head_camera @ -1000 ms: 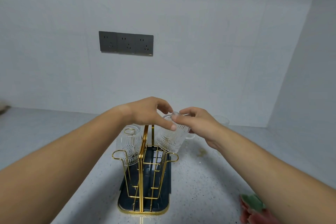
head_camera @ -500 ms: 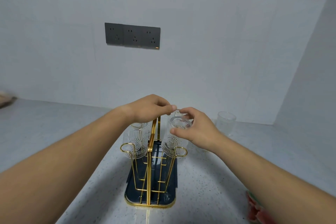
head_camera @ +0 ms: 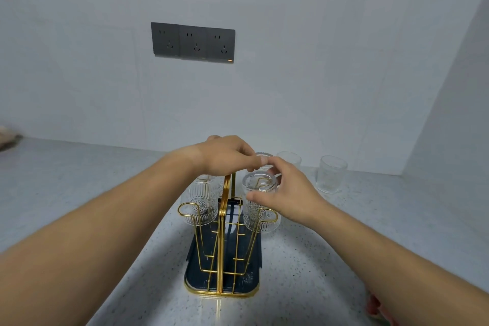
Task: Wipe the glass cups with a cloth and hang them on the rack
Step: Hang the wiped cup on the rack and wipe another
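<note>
On the right side of the rack [head_camera: 220, 246], a cup [head_camera: 260, 212] hangs upside down, and the right hand [head_camera: 288, 193] holds it. The left hand [head_camera: 225, 155] grips the rack's top bar.

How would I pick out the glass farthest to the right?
Start at the gold wire rack on the speckled counter. Behind it to the right, near the wall, stands the glass. It is the rightmost, standing on the counter, not hung upside down on the rack.
</note>
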Motion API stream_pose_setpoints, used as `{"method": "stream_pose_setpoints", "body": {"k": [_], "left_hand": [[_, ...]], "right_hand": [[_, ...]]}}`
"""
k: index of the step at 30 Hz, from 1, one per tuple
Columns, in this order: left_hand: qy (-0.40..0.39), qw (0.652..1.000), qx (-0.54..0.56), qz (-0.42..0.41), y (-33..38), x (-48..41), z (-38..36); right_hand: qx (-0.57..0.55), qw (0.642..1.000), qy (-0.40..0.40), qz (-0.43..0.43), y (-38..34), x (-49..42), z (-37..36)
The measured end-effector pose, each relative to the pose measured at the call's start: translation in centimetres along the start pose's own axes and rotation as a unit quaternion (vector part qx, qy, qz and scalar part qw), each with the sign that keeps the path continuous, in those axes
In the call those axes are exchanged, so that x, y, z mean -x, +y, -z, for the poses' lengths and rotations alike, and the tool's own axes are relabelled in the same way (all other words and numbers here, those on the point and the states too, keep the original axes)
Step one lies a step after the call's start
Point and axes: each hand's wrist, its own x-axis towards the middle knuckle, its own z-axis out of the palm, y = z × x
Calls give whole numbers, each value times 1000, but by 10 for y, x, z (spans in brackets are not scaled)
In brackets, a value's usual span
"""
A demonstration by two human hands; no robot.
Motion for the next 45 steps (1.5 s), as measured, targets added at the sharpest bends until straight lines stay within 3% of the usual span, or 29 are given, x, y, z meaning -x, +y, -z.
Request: {"method": "stream_pose_setpoints", "body": {"k": [9,14,25,45], "left_hand": [[-29,1000,4,8,15,-5,5],[-71,994,-43,75,36,-8,6],[-42,998,-8,39,34,-7,-1],[-28,997,-52,40,36,-7,-4]], "right_hand": [[6,999,-20,-44,19,12,21],[-31,998,-15,-47,15,14,11],[-55,995,46,-64,27,19,1],[-67,995,35,-64,27,18,-5]]}}
